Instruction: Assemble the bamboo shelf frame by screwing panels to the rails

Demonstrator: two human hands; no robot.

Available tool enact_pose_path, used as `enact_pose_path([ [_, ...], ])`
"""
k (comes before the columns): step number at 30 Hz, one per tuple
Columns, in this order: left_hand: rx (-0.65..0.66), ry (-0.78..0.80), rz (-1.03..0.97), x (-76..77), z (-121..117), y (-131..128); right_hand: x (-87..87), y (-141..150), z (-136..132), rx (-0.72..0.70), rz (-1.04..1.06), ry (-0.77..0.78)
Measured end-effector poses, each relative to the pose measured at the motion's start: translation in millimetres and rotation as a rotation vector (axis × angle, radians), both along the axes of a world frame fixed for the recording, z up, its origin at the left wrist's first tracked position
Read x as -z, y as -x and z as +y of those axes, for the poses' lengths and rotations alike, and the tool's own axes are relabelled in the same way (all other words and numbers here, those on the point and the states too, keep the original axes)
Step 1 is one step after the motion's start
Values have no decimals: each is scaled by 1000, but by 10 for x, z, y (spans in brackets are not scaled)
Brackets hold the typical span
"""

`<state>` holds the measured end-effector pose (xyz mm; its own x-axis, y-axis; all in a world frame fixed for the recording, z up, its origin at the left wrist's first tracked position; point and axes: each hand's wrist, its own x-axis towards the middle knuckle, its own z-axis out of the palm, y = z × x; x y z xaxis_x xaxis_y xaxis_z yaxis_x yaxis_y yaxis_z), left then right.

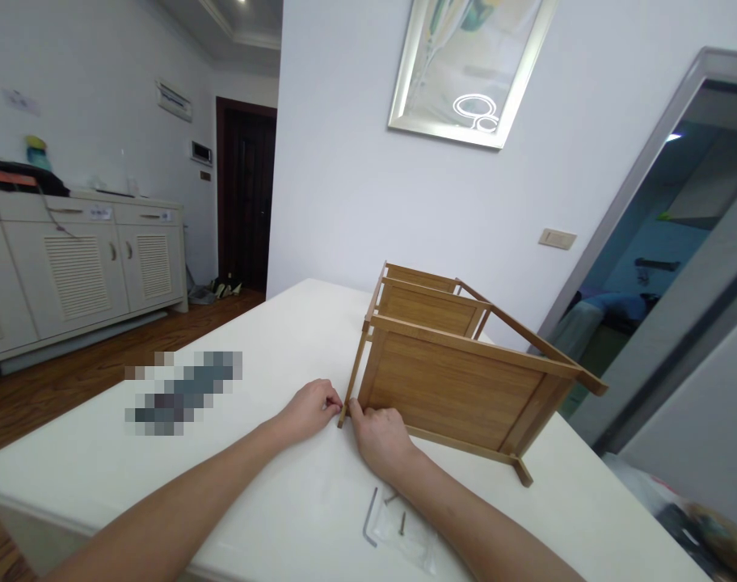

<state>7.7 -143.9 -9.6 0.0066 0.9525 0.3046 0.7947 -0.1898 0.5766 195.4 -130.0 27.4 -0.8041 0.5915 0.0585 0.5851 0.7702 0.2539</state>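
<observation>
A brown wooden shelf frame with several panels lies on its side on the white table. At its near left corner, my left hand is closed in a pinch against the end of a thin rail. Whatever those fingertips hold is too small to make out. Gripping the same corner from the right, my right hand has its thumb by the rail and its fingers curled against the lower panel. Below my right wrist lie an Allen key and a screw on a clear plastic bag.
A blurred-out dark object rests on the table's left side. White cabinets stand along the left wall. Behind the table are a wall with a framed picture and, at right, a doorway.
</observation>
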Motion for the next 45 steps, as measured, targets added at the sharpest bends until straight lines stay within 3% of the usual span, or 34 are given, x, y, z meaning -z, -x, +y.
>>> enact_pose_path([
  [24,-22,11,-11,31,35,-5,-1,-10,-8,-5,10,-7],
  [32,11,-11,10,-28,-16,-3,16,-15,5,-9,17,-14],
  [45,-29,-15,-1,55,30,-4,26,-6,7,-6,30,-12],
])
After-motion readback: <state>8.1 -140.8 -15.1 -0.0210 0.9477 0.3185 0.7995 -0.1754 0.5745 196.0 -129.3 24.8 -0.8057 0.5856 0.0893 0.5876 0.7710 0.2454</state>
